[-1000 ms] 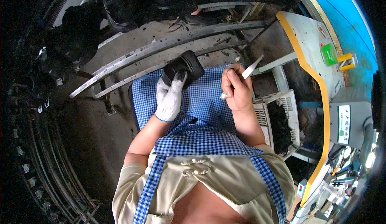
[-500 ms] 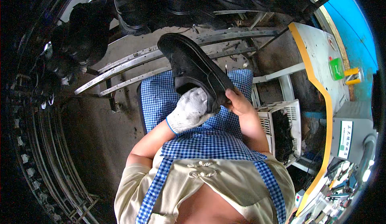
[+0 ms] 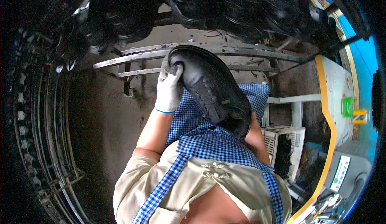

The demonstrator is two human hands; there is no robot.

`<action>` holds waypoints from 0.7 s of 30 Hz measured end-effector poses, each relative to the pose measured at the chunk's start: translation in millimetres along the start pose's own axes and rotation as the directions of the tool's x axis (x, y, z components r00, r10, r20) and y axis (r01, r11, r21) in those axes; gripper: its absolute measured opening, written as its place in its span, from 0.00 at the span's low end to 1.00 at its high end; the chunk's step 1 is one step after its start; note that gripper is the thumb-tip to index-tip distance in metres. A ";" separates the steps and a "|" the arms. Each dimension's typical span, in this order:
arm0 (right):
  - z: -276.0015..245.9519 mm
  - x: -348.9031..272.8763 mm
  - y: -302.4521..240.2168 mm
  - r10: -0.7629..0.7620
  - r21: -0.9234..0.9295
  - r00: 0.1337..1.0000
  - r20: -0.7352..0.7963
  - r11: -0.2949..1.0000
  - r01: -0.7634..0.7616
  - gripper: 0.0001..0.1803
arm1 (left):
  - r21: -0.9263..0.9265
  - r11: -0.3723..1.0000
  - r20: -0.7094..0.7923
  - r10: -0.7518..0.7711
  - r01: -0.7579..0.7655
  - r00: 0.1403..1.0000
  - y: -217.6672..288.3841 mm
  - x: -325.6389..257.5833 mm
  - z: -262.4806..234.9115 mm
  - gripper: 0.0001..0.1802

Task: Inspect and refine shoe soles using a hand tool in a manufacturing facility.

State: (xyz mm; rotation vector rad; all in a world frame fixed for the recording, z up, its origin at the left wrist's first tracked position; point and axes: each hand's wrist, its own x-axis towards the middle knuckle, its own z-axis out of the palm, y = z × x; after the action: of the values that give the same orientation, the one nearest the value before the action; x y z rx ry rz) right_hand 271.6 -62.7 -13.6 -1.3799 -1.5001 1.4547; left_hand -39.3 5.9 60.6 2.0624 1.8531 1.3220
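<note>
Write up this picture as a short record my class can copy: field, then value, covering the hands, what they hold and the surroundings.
Held item: black shoe, toe pointing away and to the left
Left hand: white glove, gripping the toe
Right hand: at the heel, mostly hidden behind it
Lap: blue-and-white checked apron
Ahead: metal rails
Right side: pale crate; table with yellow edge

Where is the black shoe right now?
In the head view, the black shoe is near the middle over the checked apron, its toe at the gloved left hand, its heel by the right hand.
</note>
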 end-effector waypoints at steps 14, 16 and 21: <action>-3.3 73.1 -184.5 -0.803 -0.263 0.551 0.226 0.495 0.828 0.16 | -0.827 0.412 0.423 0.009 0.382 0.906 46.7 23.0 -17.6 0.32; -2.9 78.6 -197.6 -0.802 -0.299 0.521 0.292 0.441 0.846 0.17 | -0.804 0.401 0.484 0.013 0.439 0.875 48.2 23.3 -16.5 0.31; -13.5 82.8 -214.8 -0.747 -0.342 0.452 0.487 0.313 0.886 0.19 | -0.767 0.499 0.484 0.036 0.404 0.874 50.8 26.3 -17.7 0.33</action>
State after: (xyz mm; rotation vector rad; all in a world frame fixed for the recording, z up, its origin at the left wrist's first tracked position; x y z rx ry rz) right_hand 209.4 52.9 176.0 -0.4068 -2.4267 0.4758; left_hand -13.2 5.9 114.5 1.3654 0.8551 1.1860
